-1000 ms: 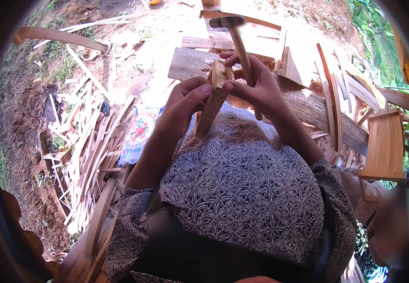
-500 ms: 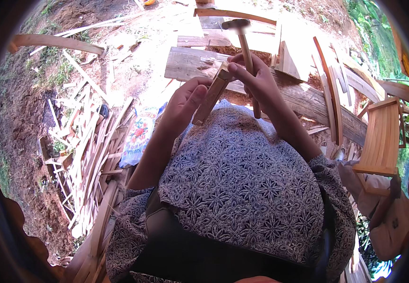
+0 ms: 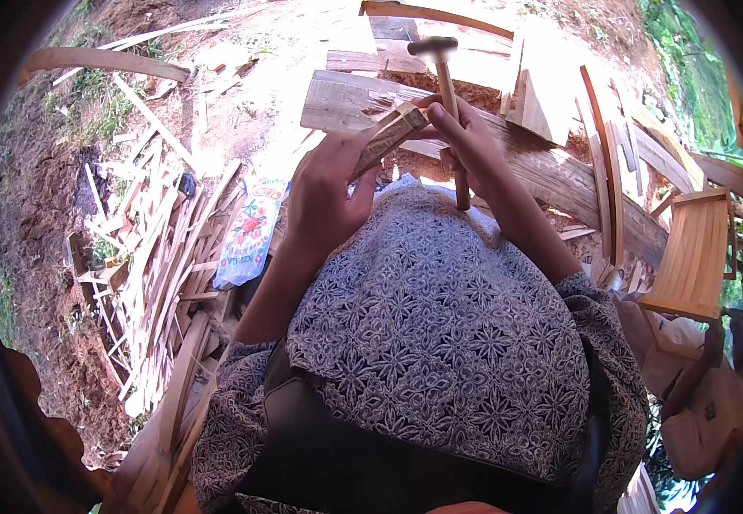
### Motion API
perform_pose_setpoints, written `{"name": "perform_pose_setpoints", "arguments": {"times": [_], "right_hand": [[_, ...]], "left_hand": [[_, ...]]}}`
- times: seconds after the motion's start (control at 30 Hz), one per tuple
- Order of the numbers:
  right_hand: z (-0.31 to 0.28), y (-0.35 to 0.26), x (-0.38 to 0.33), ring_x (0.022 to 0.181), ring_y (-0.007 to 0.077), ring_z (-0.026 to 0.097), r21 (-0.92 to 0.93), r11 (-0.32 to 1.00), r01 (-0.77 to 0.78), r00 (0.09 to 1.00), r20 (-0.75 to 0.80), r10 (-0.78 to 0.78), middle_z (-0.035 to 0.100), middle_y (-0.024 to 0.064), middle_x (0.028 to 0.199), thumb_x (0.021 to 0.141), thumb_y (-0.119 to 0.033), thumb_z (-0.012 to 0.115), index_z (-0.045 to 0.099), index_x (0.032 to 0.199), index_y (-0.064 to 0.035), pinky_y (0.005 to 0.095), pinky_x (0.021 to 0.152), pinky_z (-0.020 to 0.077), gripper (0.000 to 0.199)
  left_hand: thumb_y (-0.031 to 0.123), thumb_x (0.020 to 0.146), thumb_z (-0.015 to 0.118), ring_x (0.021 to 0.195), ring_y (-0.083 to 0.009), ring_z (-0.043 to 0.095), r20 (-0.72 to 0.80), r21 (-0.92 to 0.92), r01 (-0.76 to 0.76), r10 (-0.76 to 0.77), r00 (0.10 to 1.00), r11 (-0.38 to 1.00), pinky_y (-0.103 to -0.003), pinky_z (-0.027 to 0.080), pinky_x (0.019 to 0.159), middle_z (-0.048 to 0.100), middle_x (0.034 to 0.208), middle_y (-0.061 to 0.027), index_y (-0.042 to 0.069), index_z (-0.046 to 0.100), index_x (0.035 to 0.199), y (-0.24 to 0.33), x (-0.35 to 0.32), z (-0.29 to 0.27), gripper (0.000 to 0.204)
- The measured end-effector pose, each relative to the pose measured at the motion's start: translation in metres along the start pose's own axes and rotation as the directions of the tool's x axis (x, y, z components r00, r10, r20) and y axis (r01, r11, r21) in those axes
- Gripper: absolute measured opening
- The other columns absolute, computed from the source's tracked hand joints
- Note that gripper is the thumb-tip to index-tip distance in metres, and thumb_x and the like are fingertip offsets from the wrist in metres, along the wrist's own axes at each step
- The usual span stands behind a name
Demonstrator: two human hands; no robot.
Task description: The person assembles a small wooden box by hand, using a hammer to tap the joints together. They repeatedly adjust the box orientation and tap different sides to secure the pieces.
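Observation:
My left hand (image 3: 324,184) is closed around a short piece of wood (image 3: 395,133), held tilted above my lap with one squared end showing. In my right hand (image 3: 467,141) is a hammer (image 3: 446,81). Its dark head points up and away, and its wooden handle runs down past my palm toward the patterned cloth (image 3: 440,291) over my lap. The right fingertips reach to the far end of the wood and seem to touch it. Part of the wood is hidden behind my left fingers.
Weathered planks (image 3: 551,184) lie on the ground ahead. At left is a heap of thin wood offcuts (image 3: 166,274) beside a printed plastic bag (image 3: 251,227). On the right, a person (image 3: 714,398) is beside a slatted wooden piece (image 3: 693,253). Curved wooden strips (image 3: 603,154) stand nearby.
My left hand has rolled and shifted up the wood, turning the squared end toward the right hand. The hammer remains in my right hand, nearly in place.

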State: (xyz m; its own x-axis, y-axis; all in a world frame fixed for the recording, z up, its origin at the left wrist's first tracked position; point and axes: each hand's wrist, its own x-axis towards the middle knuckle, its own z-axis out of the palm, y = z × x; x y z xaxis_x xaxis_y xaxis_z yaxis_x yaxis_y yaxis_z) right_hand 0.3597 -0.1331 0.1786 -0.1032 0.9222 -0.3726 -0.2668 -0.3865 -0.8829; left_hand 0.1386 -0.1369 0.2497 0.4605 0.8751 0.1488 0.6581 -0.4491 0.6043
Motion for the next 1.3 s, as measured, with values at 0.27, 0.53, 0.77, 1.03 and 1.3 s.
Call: {"name": "perform_pose_setpoints", "arguments": {"times": [0.27,0.53,0.77,1.03,1.3], "right_hand": [[-0.018,-0.018,-0.003,0.067,0.0003,0.057,-0.038,0.935,0.353,0.918,0.209,-0.338,0.07,0.0111,0.122,0.08,-0.01,0.086,0.058,0.136,-0.0041,0.0171,0.059,0.0465,0.063],[-0.03,-0.027,-0.003,0.081,0.0069,0.065,-0.203,0.917,0.343,0.91,0.313,-0.271,0.067,0.008,0.112,0.082,-0.002,0.081,0.066,0.125,-0.0032,0.0227,0.072,0.0551,0.046],[-0.029,-0.018,-0.008,0.066,0.0035,0.058,-0.177,0.839,0.515,0.847,0.254,-0.466,0.066,-0.0034,0.079,0.078,-0.009,0.087,0.072,0.119,-0.008,0.0216,0.058,0.0438,0.043],[-0.028,-0.004,0.003,0.108,0.015,0.067,-0.052,0.865,0.499,0.83,0.316,-0.459,0.073,0.0069,0.114,0.08,-0.004,0.082,0.071,0.119,-0.0071,0.0318,0.088,0.0565,0.04],[-0.018,-0.011,0.014,0.115,0.0183,0.066,-0.149,0.913,0.379,0.815,0.522,-0.253,0.071,0.0065,0.121,0.086,-0.004,0.077,0.071,0.123,-0.0086,0.0363,0.1,0.0557,0.037]], "left_hand": [[0.002,0.085,0.069,0.084,-0.0295,0.067,0.021,0.052,-0.068,0.067,0.998,0.996,-0.039,0.053,0.075,0.066,0.1,-0.0132,0.004,0.066,0.125,0.015,0.007,-0.024,0.04],[0.003,0.087,0.069,0.082,-0.028,0.066,0.073,-0.027,-0.074,0.076,0.994,0.997,-0.038,0.053,0.075,0.065,0.1,-0.0131,0.004,0.066,0.125,0.023,0.012,-0.026,0.039],[0.01,0.086,0.073,0.096,-0.0303,0.063,0.078,0.095,-0.145,0.138,0.987,0.985,-0.04,0.052,0.084,0.065,0.108,-0.0133,0.006,0.064,0.13,0.023,0.012,-0.03,0.045],[0.089,0.077,0.055,0.144,-0.0428,0.036,0.213,-0.577,0.271,-0.179,0.961,0.77,-0.055,0.032,0.116,0.03,0.16,-0.0239,0.007,0.026,0.16,-0.05,0.003,-0.021,0.12],[0.065,0.053,0.09,0.138,-0.0379,0.047,0.655,-0.452,0.467,-0.073,0.752,0.76,-0.047,0.037,0.115,0.043,0.151,-0.0273,0.012,0.022,0.162,-0.068,0.012,-0.009,0.138]]}}
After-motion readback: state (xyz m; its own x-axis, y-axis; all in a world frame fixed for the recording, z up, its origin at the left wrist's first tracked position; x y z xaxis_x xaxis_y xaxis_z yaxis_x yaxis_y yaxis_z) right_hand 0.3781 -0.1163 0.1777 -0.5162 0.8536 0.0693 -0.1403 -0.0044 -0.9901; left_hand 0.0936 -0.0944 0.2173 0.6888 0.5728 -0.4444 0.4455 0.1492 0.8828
